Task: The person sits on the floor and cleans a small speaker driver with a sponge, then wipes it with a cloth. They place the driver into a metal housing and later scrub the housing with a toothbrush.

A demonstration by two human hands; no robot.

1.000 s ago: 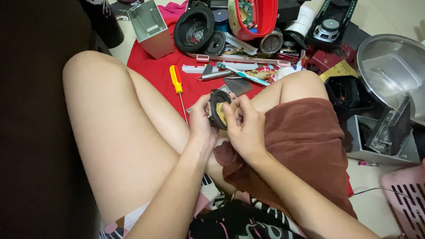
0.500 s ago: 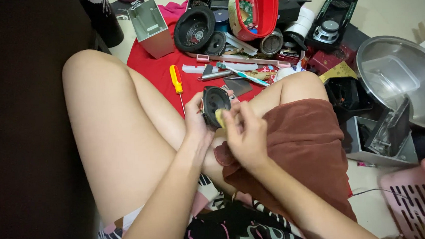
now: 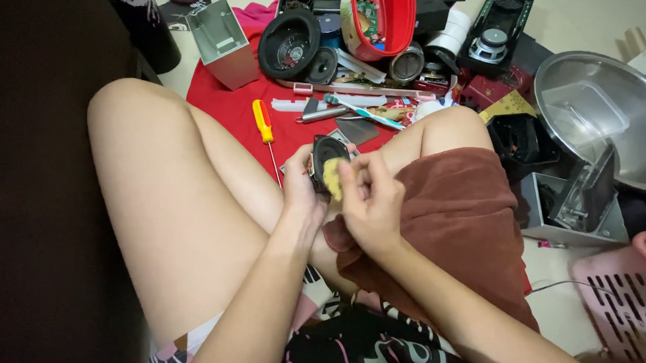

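Note:
My left hand [image 3: 300,193] grips a small black round speaker [image 3: 327,153] and holds it upright between my knees. Pressed against the speaker's face is a small yellow pad [image 3: 332,180], pinched in the fingers of my right hand [image 3: 372,205]. Both hands are close together above my lap, over a brown cloth [image 3: 453,220] that covers my right thigh.
A red cloth [image 3: 227,110] on the floor holds a yellow-handled screwdriver [image 3: 264,123], a toothbrush [image 3: 363,111], a larger black speaker cone [image 3: 288,44], a red tub [image 3: 381,15] and several parts. A steel bowl [image 3: 607,114] and a pink basket [image 3: 627,292] stand at the right.
My hands have lifted the speaker slightly and turned it more upright. The right hand has shifted the yellow pad across the speaker's face.

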